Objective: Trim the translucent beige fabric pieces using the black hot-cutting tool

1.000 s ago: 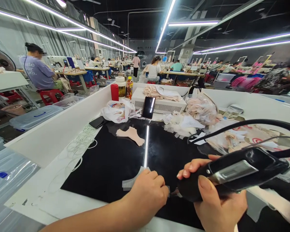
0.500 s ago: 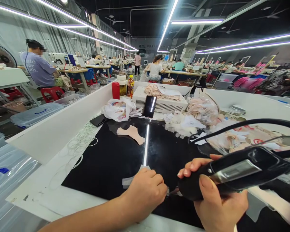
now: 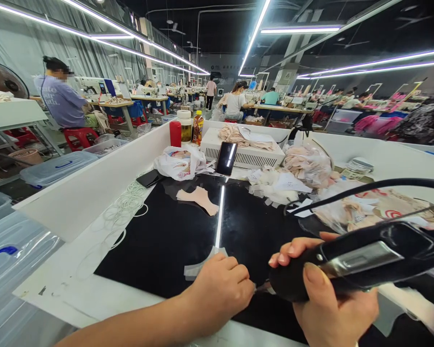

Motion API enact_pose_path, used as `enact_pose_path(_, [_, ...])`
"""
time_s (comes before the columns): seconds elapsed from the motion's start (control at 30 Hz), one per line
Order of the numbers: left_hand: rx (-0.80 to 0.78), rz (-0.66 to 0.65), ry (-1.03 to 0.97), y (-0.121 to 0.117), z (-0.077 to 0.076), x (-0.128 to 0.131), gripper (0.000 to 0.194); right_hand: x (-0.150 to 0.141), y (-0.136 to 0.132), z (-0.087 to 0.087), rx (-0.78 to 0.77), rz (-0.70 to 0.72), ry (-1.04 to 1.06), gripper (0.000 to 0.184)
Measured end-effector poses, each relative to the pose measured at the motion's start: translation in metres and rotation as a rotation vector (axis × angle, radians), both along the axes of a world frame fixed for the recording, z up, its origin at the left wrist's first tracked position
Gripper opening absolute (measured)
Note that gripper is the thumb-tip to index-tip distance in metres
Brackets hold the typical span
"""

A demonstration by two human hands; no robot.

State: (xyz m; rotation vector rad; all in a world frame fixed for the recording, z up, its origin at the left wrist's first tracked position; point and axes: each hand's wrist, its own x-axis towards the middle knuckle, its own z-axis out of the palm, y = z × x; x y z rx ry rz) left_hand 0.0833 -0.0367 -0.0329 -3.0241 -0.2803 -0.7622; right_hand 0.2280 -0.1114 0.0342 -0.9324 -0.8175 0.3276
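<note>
My left hand (image 3: pixel 222 284) is closed, low over the black mat (image 3: pixel 173 241), with its fingers curled down. A translucent grey piece of thin material (image 3: pixel 195 271) sticks out from beneath it. My right hand (image 3: pixel 332 299) is wrapped around a black corded handheld power tool (image 3: pixel 365 255) with a silvery panel. The tool's narrow metal tip (image 3: pixel 265 287) points left, close by my left fingertips; whether it touches the material is hidden. Farther back on the mat lies a beige fabric piece (image 3: pixel 198 199).
White cords (image 3: pixel 125 212) lie along the mat's left side. A phone (image 3: pixel 226 158) leans against a white vented box (image 3: pixel 253 156). Bags of beige fabric pieces (image 3: pixel 361 205) crowd the right. A low white wall (image 3: pixel 94 193) borders the table. Several people sit at sewing machines beyond.
The view has shifted slightly, so most things appear a little farther right. The tool and my right hand have moved slightly right; both hands keep the same hold.
</note>
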Motion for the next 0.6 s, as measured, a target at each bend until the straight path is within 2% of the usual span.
enact_pose_path(0.4, [0.073, 0.014, -0.071, -0.0017, -0.0085, 0.0011, 0.024, 0.0004, 0.0001, 0.0001, 0.003, -0.002, 0.014, 0.038])
enact_pose_path(0.6, [0.114, 0.019, -0.117, -0.0021, -0.0026, 0.0014, 0.029, 0.0004, 0.0016, 0.0008, 0.004, -0.002, 0.013, 0.037])
